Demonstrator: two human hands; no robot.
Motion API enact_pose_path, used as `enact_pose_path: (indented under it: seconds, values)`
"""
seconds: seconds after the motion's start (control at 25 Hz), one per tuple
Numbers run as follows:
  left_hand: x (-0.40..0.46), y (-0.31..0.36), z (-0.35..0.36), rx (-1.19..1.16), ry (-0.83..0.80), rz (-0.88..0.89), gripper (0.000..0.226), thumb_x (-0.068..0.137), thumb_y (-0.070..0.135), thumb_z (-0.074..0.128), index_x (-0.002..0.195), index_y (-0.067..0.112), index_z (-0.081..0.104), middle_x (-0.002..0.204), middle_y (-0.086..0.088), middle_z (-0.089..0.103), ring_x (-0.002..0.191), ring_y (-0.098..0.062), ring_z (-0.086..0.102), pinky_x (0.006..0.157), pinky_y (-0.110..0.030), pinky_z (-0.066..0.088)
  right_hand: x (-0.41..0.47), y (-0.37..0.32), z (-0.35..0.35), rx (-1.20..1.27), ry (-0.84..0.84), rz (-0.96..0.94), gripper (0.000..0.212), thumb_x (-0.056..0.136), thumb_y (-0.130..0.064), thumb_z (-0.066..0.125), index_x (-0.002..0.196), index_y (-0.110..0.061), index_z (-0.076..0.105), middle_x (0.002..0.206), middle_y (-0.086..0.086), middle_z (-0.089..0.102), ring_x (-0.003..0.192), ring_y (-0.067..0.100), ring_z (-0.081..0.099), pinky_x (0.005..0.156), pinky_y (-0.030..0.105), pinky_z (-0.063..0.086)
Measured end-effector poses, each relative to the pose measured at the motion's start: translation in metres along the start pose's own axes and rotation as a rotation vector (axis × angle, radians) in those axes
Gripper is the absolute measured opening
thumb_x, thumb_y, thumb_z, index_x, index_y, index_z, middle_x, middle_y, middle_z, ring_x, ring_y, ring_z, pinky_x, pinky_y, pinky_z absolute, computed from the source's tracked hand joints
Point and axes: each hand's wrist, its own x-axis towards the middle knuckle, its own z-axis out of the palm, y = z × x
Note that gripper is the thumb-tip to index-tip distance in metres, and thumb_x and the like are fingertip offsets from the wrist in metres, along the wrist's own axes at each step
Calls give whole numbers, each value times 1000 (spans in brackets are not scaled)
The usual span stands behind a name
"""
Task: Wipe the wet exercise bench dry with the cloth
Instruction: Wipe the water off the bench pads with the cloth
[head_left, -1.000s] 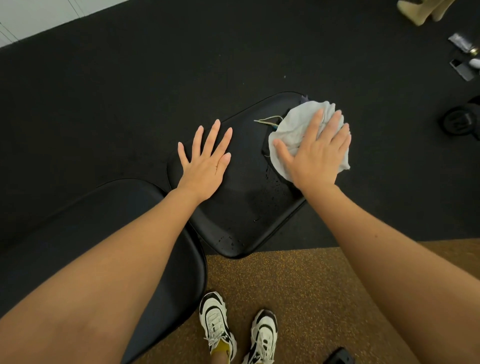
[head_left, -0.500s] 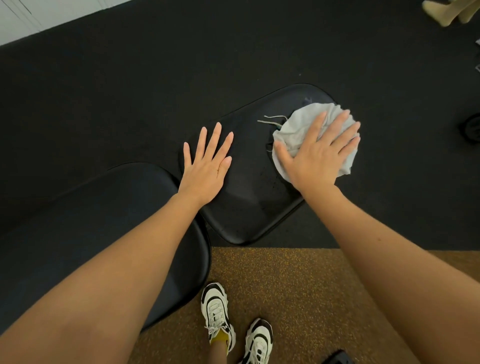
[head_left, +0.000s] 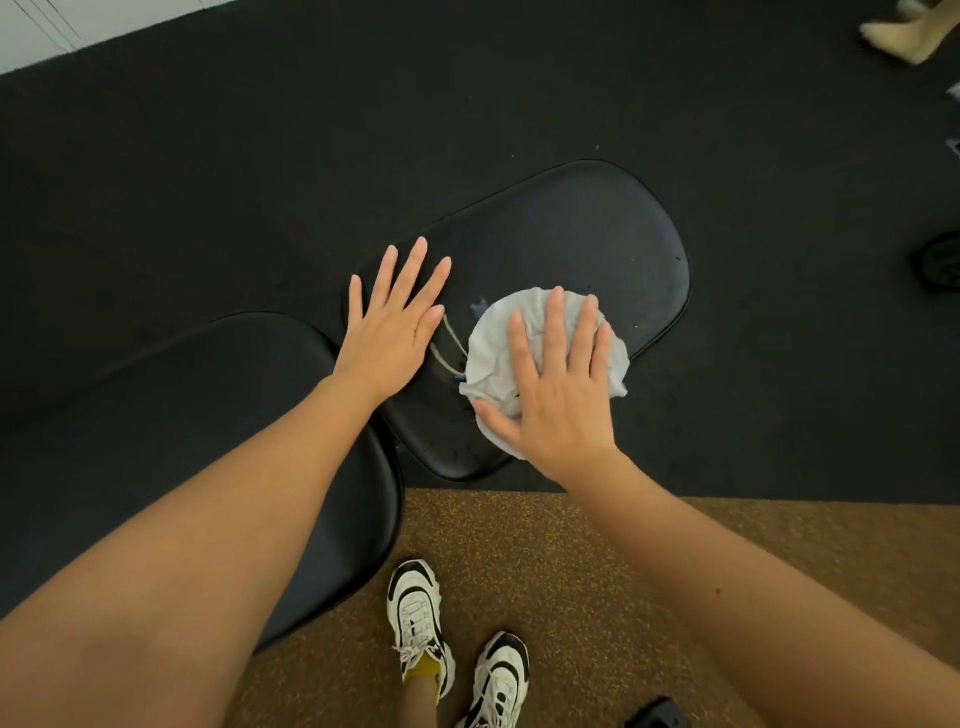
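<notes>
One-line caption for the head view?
Right hand presses a white cloth flat on the black bench pad; left hand braces beside it.

The far right half of the counter (head_left: 597, 228) lies bare, open to a sweep. Its near left part is taken: the left hand (head_left: 395, 327) lies flat there, a loose cord (head_left: 449, 348) just beside it, then the cloth (head_left: 498, 353) under the right hand (head_left: 556, 395). A second pad (head_left: 208, 415) adjoins on the left.
</notes>
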Motion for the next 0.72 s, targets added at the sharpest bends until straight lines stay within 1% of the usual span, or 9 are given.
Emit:
enact_pose_path:
  seconds: [0.04,0.12,0.24,0.32,0.44,0.52,0.6,0.64,0.72]
  values:
    - [0,0,0,-10,1,-10,50,101,38,12,148,37,-5,158,10,-14,145,-18,-15,115,-53,-1,6,12,-2,-16,21,-1,89,86,-73,20,150,-11,18,154,31,6,138,56,5,112,62,11]
    - [0,0,1,-37,6,-27,49,101,37,13,148,39,-3,158,12,-13,145,-17,-14,116,-52,-2,30,31,-6,-15,82,103,90,86,-73,23,149,-8,22,152,33,10,137,58,8,112,63,11]
    - [0,1,-1,-77,8,-22,47,103,36,15,148,41,3,158,15,-10,145,-14,-13,116,-50,-4,58,34,-8,-2,93,225,93,85,-75,25,149,-7,20,153,32,9,136,59,6,111,64,7]
    - [-1,0,-4,-93,8,-17,47,103,35,15,148,40,5,158,16,-8,145,-13,-12,116,-48,-4,49,17,-4,8,78,193,93,85,-75,24,149,-9,18,154,30,7,137,58,4,111,64,5]
    - [-2,0,-8,-115,2,-7,46,103,34,15,149,39,8,158,15,-6,145,-13,-11,116,-49,-2,12,-10,3,1,30,64,85,87,-71,26,150,-16,18,156,27,4,138,56,1,111,64,4]
    - [-6,1,-9,-144,-2,-14,46,103,34,15,149,37,9,158,16,-5,145,-12,-11,116,-50,-1,3,-6,4,-9,21,-25,77,88,-69,25,150,-23,20,157,24,5,139,54,1,112,63,4]
    - [-17,1,-9,-160,-14,-35,47,103,35,15,149,36,8,158,15,-6,145,-12,-12,117,-50,0,6,6,1,-12,29,-97,67,91,-64,25,148,-29,25,158,19,9,141,49,4,113,61,8]
    - [-26,0,-6,-166,-19,-52,47,103,35,15,150,36,8,158,15,-7,145,-12,-13,116,-51,0,8,8,1,4,48,-83,62,93,-61,26,147,-32,28,158,16,11,142,47,6,113,60,10]
    - [-46,-5,-1,-193,-14,-119,48,103,36,15,150,35,7,158,15,-8,145,-12,-13,115,-52,-1,12,1,3,60,96,37,54,96,-55,27,146,-36,29,158,12,14,143,43,6,114,60,8]
